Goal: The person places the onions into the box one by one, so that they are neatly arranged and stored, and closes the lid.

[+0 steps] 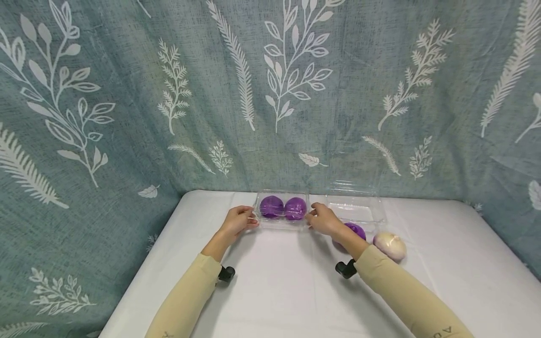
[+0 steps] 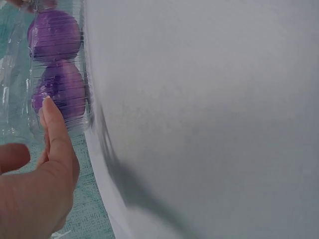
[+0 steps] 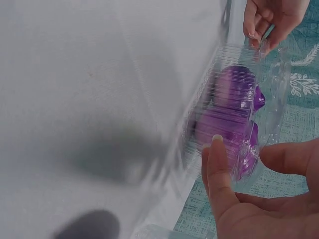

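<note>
A clear plastic clamshell box stands near the table's far edge, with two round purple onion-like bulbs visible inside, side by side. At its left end is my left hand, its fingertips on the box's edge. My right hand grips the opposite end, thumb on one side and fingers on the other. Ribbed clear walls cover the purple bulbs in the right wrist view, where a pointed tip shows on one bulb. The left hand's index fingertip overlaps the box wall in the left wrist view.
Another clear plastic box lies at the back right, lid raised. Beneath my right forearm another purple bulb is partly hidden. A white-and-purple bulb lies beside it. A patterned curtain hangs behind the white table.
</note>
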The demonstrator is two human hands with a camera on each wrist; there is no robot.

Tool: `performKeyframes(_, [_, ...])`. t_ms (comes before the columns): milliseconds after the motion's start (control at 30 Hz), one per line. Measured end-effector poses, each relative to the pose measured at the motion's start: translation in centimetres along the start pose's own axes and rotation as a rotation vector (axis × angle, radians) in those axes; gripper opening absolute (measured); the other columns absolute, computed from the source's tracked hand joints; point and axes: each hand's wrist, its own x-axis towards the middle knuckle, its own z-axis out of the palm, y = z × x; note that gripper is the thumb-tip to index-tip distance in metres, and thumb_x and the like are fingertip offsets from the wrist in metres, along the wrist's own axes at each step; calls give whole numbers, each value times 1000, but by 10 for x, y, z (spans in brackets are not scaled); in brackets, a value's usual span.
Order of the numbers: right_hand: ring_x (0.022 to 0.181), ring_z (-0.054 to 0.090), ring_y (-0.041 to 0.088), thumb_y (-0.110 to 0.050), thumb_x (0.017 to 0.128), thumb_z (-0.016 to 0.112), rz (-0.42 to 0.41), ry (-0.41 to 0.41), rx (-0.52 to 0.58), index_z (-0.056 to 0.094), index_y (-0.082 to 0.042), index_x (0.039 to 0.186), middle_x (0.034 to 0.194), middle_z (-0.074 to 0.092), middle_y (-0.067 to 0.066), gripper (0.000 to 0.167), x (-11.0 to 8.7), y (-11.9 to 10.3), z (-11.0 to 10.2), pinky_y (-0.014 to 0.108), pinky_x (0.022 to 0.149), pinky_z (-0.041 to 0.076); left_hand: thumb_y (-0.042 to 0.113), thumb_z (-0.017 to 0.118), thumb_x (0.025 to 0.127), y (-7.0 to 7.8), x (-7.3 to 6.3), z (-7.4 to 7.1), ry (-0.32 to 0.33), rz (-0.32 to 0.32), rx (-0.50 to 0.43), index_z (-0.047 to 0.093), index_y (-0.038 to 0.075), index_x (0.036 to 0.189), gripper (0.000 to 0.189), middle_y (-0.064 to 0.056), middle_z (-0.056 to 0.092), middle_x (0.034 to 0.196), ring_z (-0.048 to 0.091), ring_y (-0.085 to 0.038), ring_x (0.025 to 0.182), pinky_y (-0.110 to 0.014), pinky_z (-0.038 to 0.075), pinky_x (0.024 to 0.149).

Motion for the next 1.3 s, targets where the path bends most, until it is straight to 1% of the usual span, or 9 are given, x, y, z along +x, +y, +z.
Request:
performKeyframes(133, [101, 70, 40, -8, 103, 51, 23, -11, 43, 29, 22, 146, 124, 62, 34, 57, -1, 0, 0, 40, 87, 62, 21, 44, 112, 3, -3, -2, -3, -1, -16, 52, -9, 138, 41, -27, 56, 121, 66, -19, 85, -36, 63, 87])
performKeyframes(233, [100, 70, 41, -8, 103, 52, 27, -13, 51, 31, 22, 145, 121, 64, 33, 56, -2, -1, 0, 41, 87, 62, 31, 47, 111, 5, -5, -3, -31, -5, 15, 50, -7, 141, 49, -26, 56, 126, 67, -20, 87, -34, 63, 85])
performKeyframes(300, [96, 72, 39, -8, 102, 53, 25, -9, 48, 33, 22, 143, 117, 67, 32, 55, -1, 0, 0, 40, 87, 62, 34, 49, 110, 5, -6, -3, -61, -11, 36, 48, -5, 143, 51, -25, 56, 126, 68, -22, 89, -34, 63, 85])
performKeyframes(433, [87, 73, 31, -8, 102, 53, 30, -11, 86, 37, 23, 141, 108, 69, 30, 52, 0, 2, 2, 38, 85, 62, 29, 48, 111, 2, -8, -4, -109, -18, 46, 43, -4, 147, 50, -27, 56, 129, 68, -27, 95, -35, 63, 87])
performKeyframes(600, [79, 72, 24, -5, 102, 49, 49, -36, 197, 34, 24, 141, 105, 68, 32, 51, 1, 5, 5, 40, 82, 63, 18, 48, 110, -2, -8, -2, -121, -3, 27, 40, -6, 149, 46, -32, 55, 129, 68, -34, 98, -36, 63, 87])
performKeyframes(667, [76, 72, 21, -4, 103, 47, 56, -58, 243, 31, 24, 142, 104, 68, 33, 50, 2, 7, 6, 40, 80, 64, 13, 48, 109, -3, -7, -1, -124, 1, 22, 39, -6, 148, 45, -32, 57, 124, 68, -33, 95, -36, 63, 86])
performKeyframes(800, [69, 70, 18, -1, 104, 43, 71, -92, 316, 26, 25, 143, 101, 68, 34, 50, 5, 9, 7, 38, 73, 65, 7, 48, 107, -3, -7, 3, -119, -9, -3, 36, -6, 150, 47, -28, 61, 112, 69, -24, 84, -36, 63, 84])
performKeyframes(1033, [64, 66, 16, 1, 102, 43, 83, -87, 341, 26, 25, 143, 92, 68, 27, 50, 7, 7, 6, 36, 69, 64, 2, 46, 105, 1, -8, 7, -104, -4, -25, 34, -8, 149, 47, -21, 64, 99, 67, -20, 77, -35, 64, 80])
performKeyframes(1300, [65, 66, 17, 0, 103, 44, 98, -94, 349, 27, 23, 143, 95, 68, 29, 50, 6, 7, 5, 36, 69, 64, -2, 45, 103, -3, -7, 8, -97, 9, -36, 33, -11, 148, 47, -16, 63, 92, 67, -21, 77, -34, 64, 79])
